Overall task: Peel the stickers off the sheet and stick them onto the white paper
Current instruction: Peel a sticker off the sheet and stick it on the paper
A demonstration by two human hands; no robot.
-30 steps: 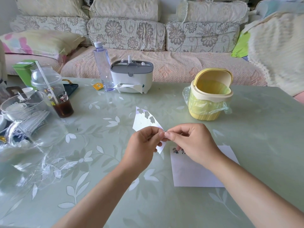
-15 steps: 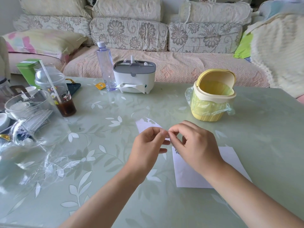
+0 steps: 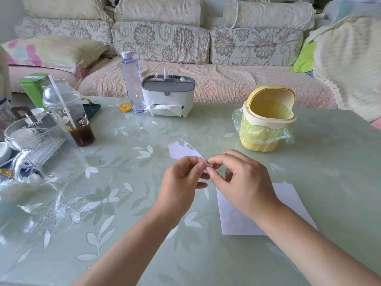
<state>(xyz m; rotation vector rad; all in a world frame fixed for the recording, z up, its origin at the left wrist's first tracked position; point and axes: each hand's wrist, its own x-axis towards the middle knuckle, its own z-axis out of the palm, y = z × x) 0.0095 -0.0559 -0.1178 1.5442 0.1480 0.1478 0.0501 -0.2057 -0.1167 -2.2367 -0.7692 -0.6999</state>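
Note:
My left hand (image 3: 181,178) pinches the near end of the sticker sheet (image 3: 182,150), a pale strip with cut-out gaps that tilts away from me above the table. My right hand (image 3: 241,178) meets it fingertip to fingertip and pinches a small dark sticker (image 3: 208,163) at the sheet's near edge. The white paper (image 3: 288,199) lies flat on the table under and behind my right hand, which hides its upper left part.
A yellow mini bin (image 3: 266,122) with a plastic liner stands at the back right. A tissue box (image 3: 168,96), a clear bottle (image 3: 132,83), an iced drink cup (image 3: 70,116) and glassware (image 3: 35,145) crowd the back and left. The table (image 3: 123,223) has a green floral top.
The sticker sheet has tipped down and away, so less of it shows above my hands. Both hands stay together at its near edge, and the view has shifted slightly.

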